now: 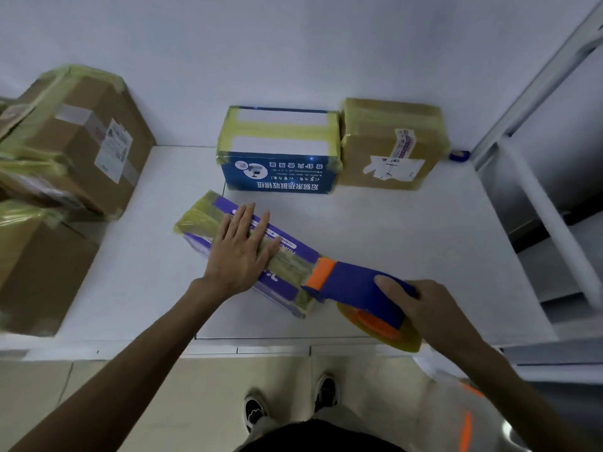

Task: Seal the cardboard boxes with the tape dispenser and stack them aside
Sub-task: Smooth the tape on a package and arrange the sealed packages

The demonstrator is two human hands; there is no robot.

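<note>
A flat purple box [287, 256] lies slantwise on the white table [408, 230], with a strip of yellowish tape along its top. My left hand [239, 249] presses flat on the box's far half, fingers straight. My right hand [427, 308] grips the blue and orange tape dispenser [355, 291], whose orange front end sits at the box's near right end. The yellow tape roll [388, 334] hangs beneath the dispenser, over the table's front edge.
A blue and white taped box [280, 151] and a brown taped box [391, 145] stand at the back against the wall. A stack of brown taped boxes [65, 151] fills the left side. A metal shelf frame [538, 177] stands at the right.
</note>
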